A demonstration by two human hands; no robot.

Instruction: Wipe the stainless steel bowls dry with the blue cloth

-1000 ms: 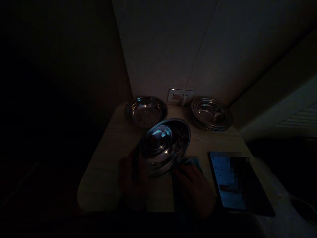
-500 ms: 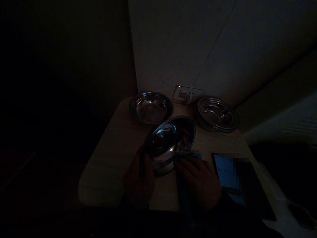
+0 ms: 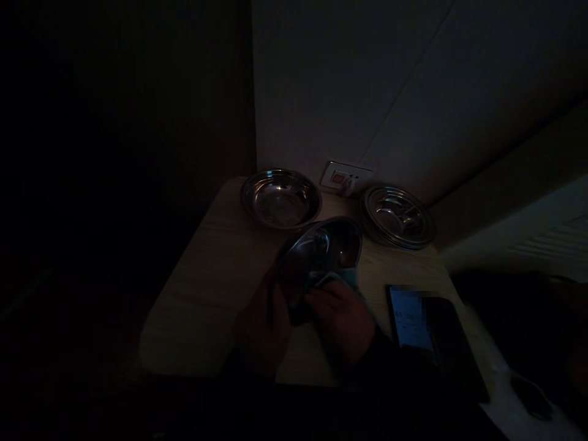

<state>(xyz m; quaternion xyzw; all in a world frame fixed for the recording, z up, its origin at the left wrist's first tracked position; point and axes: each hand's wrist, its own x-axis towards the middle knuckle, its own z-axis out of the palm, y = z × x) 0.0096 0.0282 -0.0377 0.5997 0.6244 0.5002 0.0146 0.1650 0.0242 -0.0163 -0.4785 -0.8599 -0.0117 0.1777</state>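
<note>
The scene is very dark. My left hand [image 3: 261,321] grips the near left rim of a shiny steel bowl [image 3: 328,245], which is tilted up above the wooden table [image 3: 202,294]. My right hand [image 3: 342,318] presses a bluish cloth [image 3: 346,277] against the bowl's lower inside, fingers closed on the cloth. Both hands are close together at the table's near edge.
A single steel bowl [image 3: 281,197] sits at the table's back left and a stack of steel bowls [image 3: 397,215] at the back right. A wall socket [image 3: 345,177] lies between them. A lit phone [image 3: 434,334] rests at the right front. A white surface [image 3: 533,245] lies further right.
My right hand with the cloth has moved up from the table onto the inside of the bowl. The bowl has tipped more steeply and the view has shifted slightly.
</note>
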